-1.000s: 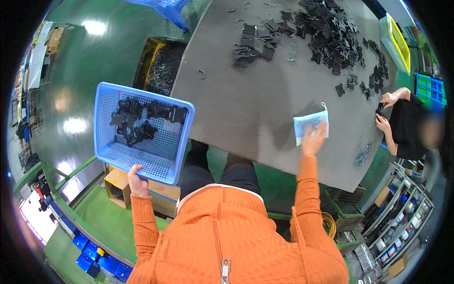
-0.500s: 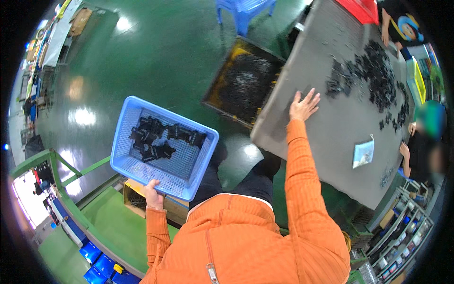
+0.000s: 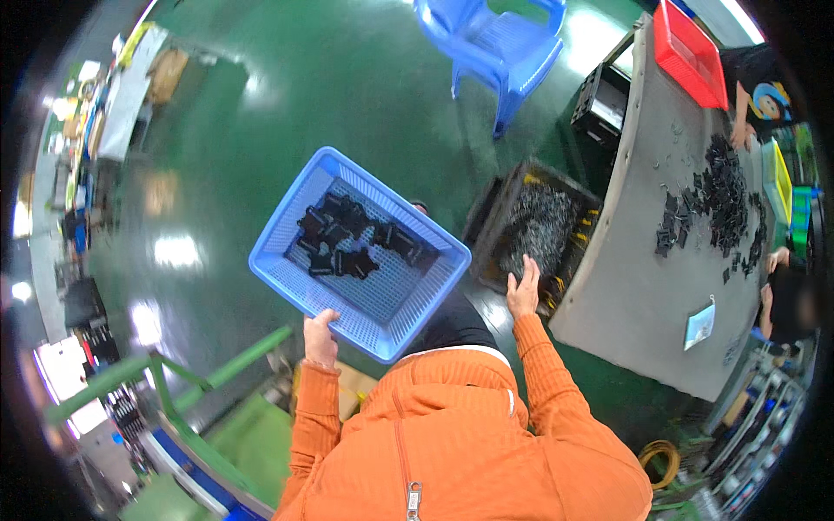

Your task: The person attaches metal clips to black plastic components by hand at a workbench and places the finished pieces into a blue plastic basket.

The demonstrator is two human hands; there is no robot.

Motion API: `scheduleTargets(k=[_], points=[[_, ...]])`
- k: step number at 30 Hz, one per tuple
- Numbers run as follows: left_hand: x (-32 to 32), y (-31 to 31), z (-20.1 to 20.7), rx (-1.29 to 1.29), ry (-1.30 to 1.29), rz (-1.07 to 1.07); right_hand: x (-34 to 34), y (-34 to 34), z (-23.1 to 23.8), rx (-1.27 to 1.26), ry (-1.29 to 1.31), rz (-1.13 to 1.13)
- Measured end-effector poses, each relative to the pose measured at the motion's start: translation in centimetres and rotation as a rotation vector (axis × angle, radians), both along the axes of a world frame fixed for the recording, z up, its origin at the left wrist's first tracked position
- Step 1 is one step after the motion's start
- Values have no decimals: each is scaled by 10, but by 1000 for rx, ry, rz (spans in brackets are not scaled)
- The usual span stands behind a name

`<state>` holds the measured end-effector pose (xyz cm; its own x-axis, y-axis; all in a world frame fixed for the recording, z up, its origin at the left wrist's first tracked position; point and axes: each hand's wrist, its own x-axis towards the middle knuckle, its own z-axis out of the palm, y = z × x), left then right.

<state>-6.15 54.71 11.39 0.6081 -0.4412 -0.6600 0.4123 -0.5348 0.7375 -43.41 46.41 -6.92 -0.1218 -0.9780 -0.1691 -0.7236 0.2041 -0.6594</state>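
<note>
A blue perforated plastic basket (image 3: pixel 382 339) hangs in front of me, gripped at its near left rim by my left hand (image 3: pixel 321 339). Black plastic parts (image 3: pixel 339 230) lie in a loose heap on the basket's floor. Away from the basket, my right hand (image 3: pixel 524 289) is empty with its fingers stretched out, left of the grey table (image 3: pixel 608 295). Beyond those fingertips stands a dark crate (image 3: pixel 495 260) full of small, shiny dark pieces (image 3: pixel 539 221); whether I touch it I cannot tell.
On the table lie a spread of black parts (image 3: pixel 725 191), a small pouch (image 3: pixel 698 327) and a red basket (image 3: pixel 691 56). Two people sit along its far side. A blue plastic chair (image 3: pixel 499 52) stands ahead; a green metal frame (image 3: pixel 165 382) is at left.
My right hand has left the tabletop and moved left, off its edge. The basket, still in my left hand, sits farther right in view. The table and chair have shifted with my viewpoint.
</note>
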Motion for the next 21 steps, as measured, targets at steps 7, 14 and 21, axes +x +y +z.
scheduleTargets(k=[7,14,21], points=[[57,-214,5,-132,50,-112,100,-181,73,333,-426,168],[29,-423,18,-198,39,-480,125,-282,192,555,-1280,234],[-105,-585,24,-221,294,-997,111,-373,184,130,-985,-764]])
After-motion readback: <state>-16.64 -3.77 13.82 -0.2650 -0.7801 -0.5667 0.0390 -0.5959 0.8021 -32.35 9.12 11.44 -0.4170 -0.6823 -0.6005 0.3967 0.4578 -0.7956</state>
